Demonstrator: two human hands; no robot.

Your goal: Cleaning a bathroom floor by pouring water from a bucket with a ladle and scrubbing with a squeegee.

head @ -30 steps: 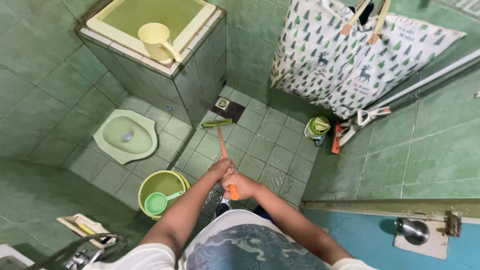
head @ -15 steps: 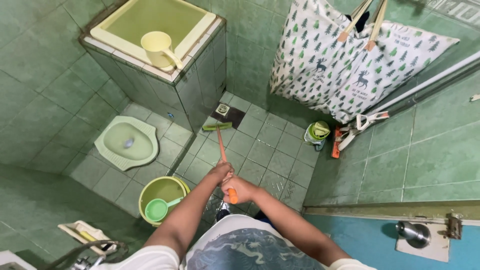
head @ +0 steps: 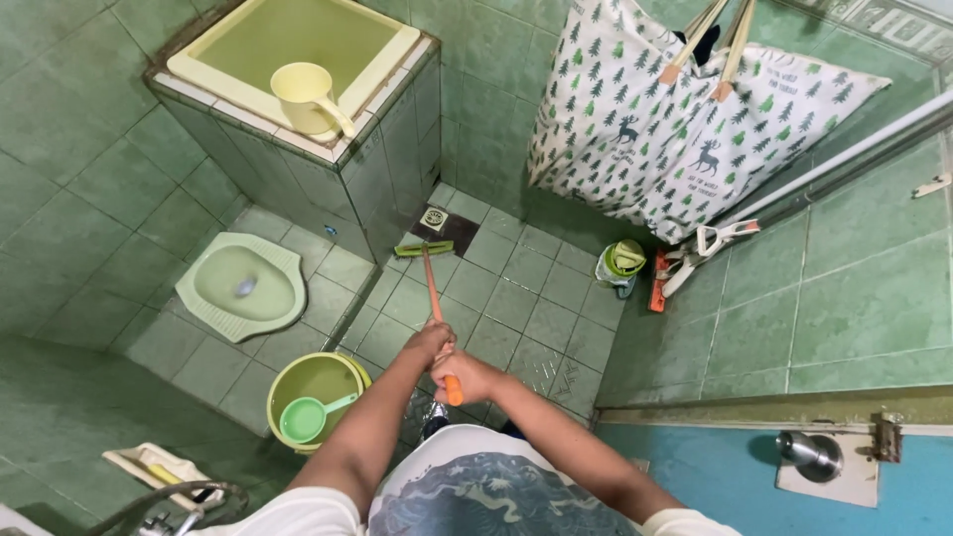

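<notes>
- We wrap both hands around the orange handle of the brush (head: 434, 288) at centre frame: left hand (head: 429, 342) higher, right hand (head: 467, 377) just below, at the grip end.
- Its green head rests on the floor tiles (head: 541, 323) beside the drain (head: 434, 219), near the tank (head: 392, 149).
- We judge it light and stiff; the wet floor looks slippery.
- Gripping further down the handle should give more pressure.

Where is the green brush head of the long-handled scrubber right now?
In the head view, the green brush head lies on the floor tiles just below centre, at the foot of the tiled water basin, directly before the floor drain.
</notes>
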